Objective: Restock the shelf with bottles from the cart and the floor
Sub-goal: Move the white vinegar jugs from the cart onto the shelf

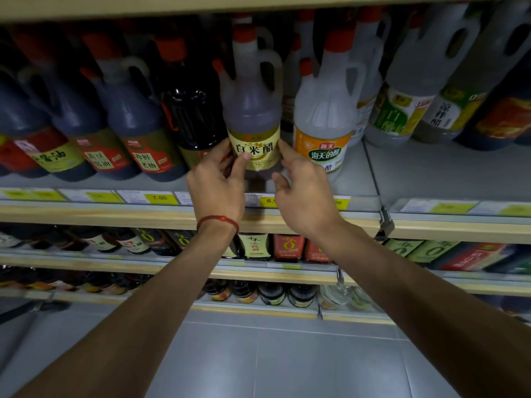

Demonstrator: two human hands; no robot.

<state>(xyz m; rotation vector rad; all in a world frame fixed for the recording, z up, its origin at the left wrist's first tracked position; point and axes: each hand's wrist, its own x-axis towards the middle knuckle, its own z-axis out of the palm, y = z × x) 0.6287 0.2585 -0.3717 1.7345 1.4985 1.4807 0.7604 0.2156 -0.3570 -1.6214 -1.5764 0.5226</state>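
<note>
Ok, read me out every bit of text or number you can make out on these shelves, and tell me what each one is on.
"白米醋": yellow-label bottle, centre.
"海天": orange-label white bottle beside it.
"7.00": yellow price tag on the shelf edge.
"6.": next price tag, rest hidden.
"老抽": red-label dark bottle, left.
"凉拌醋": tilted bottle, right.
Other tags and lower-shelf labels: too blurred to read.

A translucent plastic bottle (252,110) with a red cap, a loop handle and a yellow label stands upright at the centre of the frame on the grey metal shelf board (402,173), label facing outward, in the upper row.
</note>
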